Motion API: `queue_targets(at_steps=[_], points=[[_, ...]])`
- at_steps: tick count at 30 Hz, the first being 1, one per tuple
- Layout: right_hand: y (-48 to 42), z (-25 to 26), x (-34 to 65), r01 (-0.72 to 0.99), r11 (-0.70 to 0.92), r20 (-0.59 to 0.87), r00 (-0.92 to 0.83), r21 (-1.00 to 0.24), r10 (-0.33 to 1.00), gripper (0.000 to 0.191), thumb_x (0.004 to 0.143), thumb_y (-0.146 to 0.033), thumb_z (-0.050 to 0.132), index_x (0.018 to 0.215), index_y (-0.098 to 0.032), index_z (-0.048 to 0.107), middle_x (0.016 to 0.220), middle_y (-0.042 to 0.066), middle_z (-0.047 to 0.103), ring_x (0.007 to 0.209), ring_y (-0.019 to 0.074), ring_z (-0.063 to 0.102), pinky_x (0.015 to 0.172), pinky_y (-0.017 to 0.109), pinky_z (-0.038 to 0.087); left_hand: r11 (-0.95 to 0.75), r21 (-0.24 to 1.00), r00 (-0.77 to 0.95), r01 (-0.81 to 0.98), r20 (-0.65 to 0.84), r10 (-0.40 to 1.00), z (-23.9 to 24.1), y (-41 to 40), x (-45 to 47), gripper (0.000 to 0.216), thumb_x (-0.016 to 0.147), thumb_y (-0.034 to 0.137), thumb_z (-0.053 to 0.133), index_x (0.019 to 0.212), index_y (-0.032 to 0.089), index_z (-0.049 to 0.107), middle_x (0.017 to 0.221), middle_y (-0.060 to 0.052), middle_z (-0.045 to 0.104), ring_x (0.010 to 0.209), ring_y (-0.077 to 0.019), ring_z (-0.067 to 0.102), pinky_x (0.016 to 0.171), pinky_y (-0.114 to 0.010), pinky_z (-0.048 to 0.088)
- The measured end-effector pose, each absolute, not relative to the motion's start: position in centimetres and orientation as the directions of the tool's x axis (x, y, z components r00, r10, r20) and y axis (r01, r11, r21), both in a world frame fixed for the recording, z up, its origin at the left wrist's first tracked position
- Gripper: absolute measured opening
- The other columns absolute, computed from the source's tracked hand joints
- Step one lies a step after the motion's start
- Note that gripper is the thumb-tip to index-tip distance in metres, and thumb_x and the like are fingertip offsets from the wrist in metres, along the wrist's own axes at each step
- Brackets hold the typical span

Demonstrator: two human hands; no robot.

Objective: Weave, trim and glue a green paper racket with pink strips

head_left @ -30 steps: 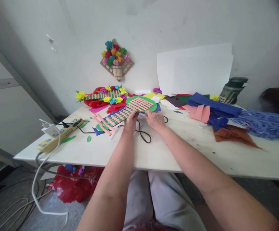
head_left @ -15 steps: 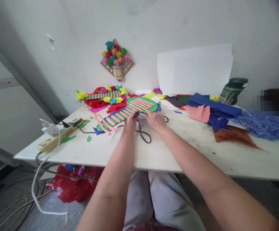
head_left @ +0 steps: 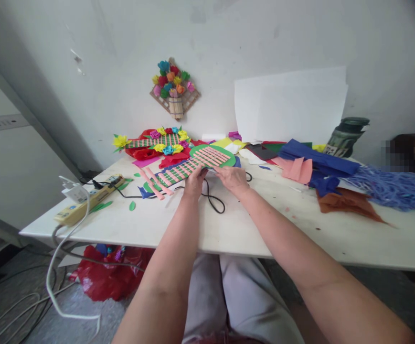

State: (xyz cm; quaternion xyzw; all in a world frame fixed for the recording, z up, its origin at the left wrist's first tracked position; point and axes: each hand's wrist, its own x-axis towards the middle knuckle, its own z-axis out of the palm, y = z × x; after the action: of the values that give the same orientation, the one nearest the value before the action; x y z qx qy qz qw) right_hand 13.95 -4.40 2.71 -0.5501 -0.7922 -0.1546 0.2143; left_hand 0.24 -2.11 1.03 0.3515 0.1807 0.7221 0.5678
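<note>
R hand [head_left: 234, 179] has slid a touch further right vs. the earlier frame; L hand [head_left: 194, 184] stays approx. put, and the pink-strip lattice [head_left: 189, 168] on its green backing shifts only v. slightly. Lattice lies aslant on the white table [head_left: 250, 229], mid-left, blue paper [head_left: 145, 192] under it, loose pink strips [head_left: 153, 182] sticking out at its L end. L thumb & fingers narrow, holding the near edge; R fingers bunched at same edge, can't tell if pinching or just pressing, as undersides are hidden. Black cord [head_left: 223, 206] loops on table just below the hands. Step in hand, I'd judge: working along that near edge, prob. securing or smoothing it. Next move calls for a steady L hold, light R fingertip pressure, cord kept clear & loose strips undisturbed
</note>
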Motion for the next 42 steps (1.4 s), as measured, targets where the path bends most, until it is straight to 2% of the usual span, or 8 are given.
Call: queue_targets(at_steps=[20,30,35,42], points=[[-4.22,3.14,14.21,0.938,0.343,0.469,-0.281,-0.051,0.837,0.039,0.088,-0.035,0.036,0.126,-0.039,0.044,0.099,0.000,0.066,0.086,0.0179,0.057,0.069,0.028,0.040,-0.294,0.648,-0.105,-0.703,0.313,0.944,1.13,-2.19,0.20,0.039,0.067,0.020,0.065,0.106,0.022,0.060,0.100,-0.004,0.064,0.097,-0.0207,0.057,0.085,-0.037,0.043],[-3.97,3.00,14.27,0.934,0.350,0.467,-0.279,-0.070,0.839,0.037,0.088,-0.034,0.037,0.123,-0.034,0.050,0.103,0.002,0.065,0.090,0.0177,0.058,0.071,0.026,0.041,-0.293,0.650,-0.118,-0.701,0.299,0.947,1.18,-2.21,0.23,0.040,0.069,0.018,0.062,0.108,0.023,0.059,0.101,-0.004,0.064,0.095,-0.0192,0.058,0.086,-0.036,0.042],[-3.90,2.95,14.31,0.939,0.341,0.462,-0.279,-0.055,0.842,0.038,0.088,-0.035,0.037,0.125,-0.038,0.046,0.107,0.000,0.064,0.091,0.0174,0.058,0.073,0.028,0.042,-0.304,0.655,-0.107,-0.692,0.323,0.940,1.12,-2.18,0.26,0.043,0.069,0.018,0.062,0.111,0.024,0.057,0.104,-0.003,0.063,0.098,-0.0195,0.057,0.087,-0.036,0.042],[-4.69,3.52,13.92,0.951,0.306,0.453,-0.253,-0.045,0.855,0.039,0.088,-0.033,0.034,0.126,-0.036,0.046,0.099,0.003,0.066,0.087,0.0178,0.057,0.068,0.026,0.039,-0.317,0.646,-0.104,-0.695,0.345,0.933,1.20,-2.40,0.32,0.043,0.070,0.023,0.064,0.112,0.027,0.056,0.105,-0.003,0.063,0.099,-0.0202,0.057,0.088,-0.037,0.042]])
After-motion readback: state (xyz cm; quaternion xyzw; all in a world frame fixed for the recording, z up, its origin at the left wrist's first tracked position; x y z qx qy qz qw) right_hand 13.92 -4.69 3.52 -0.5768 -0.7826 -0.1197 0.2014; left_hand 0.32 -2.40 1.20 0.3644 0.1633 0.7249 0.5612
